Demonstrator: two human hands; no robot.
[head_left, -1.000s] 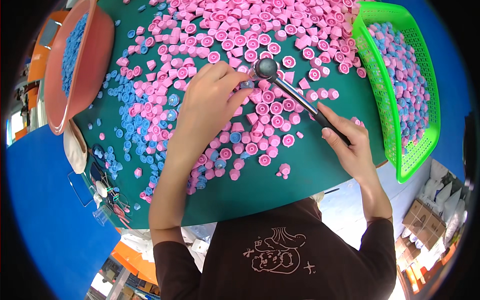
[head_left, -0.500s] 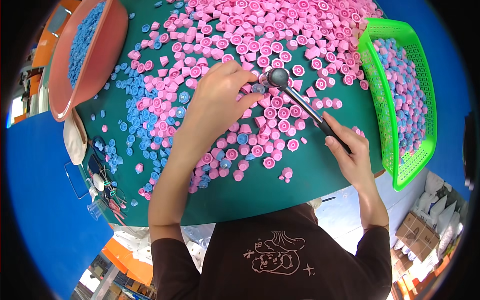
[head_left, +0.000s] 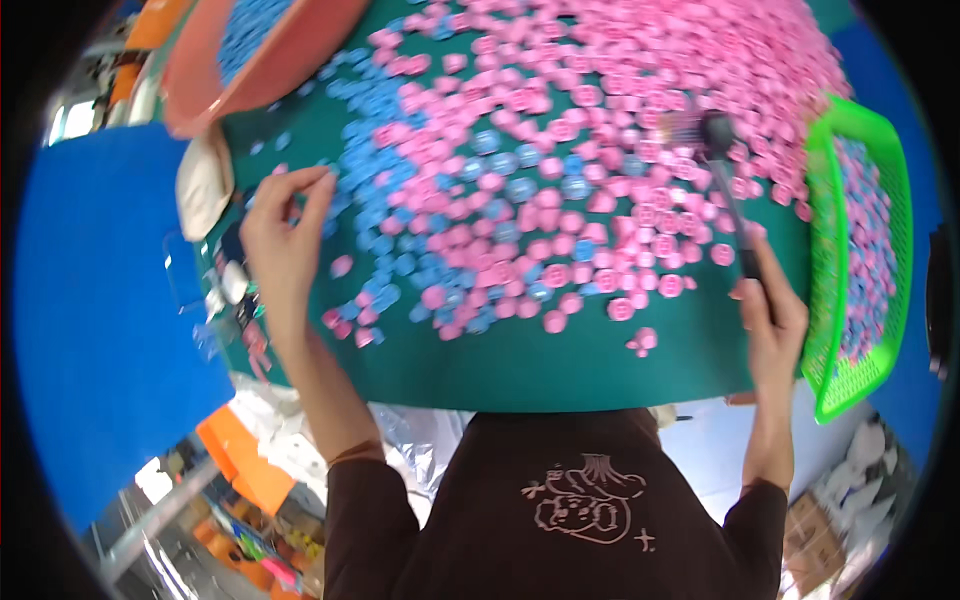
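Note:
My right hand (head_left: 772, 320) grips the black handle of a hammer (head_left: 733, 195), its head raised and blurred over the pink pieces at the right. At the left, my left hand (head_left: 285, 225) is held above the blue pieces (head_left: 375, 165), thumb and forefinger tips pinched together. Whether a small piece sits between them I cannot make out. Many small pink cup-shaped pieces (head_left: 545, 220) cover the table, thickest at the far right. Among them lie several pale blue, clear-looking pieces (head_left: 521, 189) near the middle.
A green plastic basket (head_left: 828, 300) with mixed pink and blue pieces stands at the right table edge. At the far left, a salmon-coloured basin (head_left: 300, 70) holds blue pieces. A beige cloth item (head_left: 203, 185) and small clutter lie along the left edge of the green table (head_left: 590, 375).
My left hand has left the hammer head's side and moved left to the blue pieces. The hammer, still in my right hand, has moved right. The whole view has shifted too.

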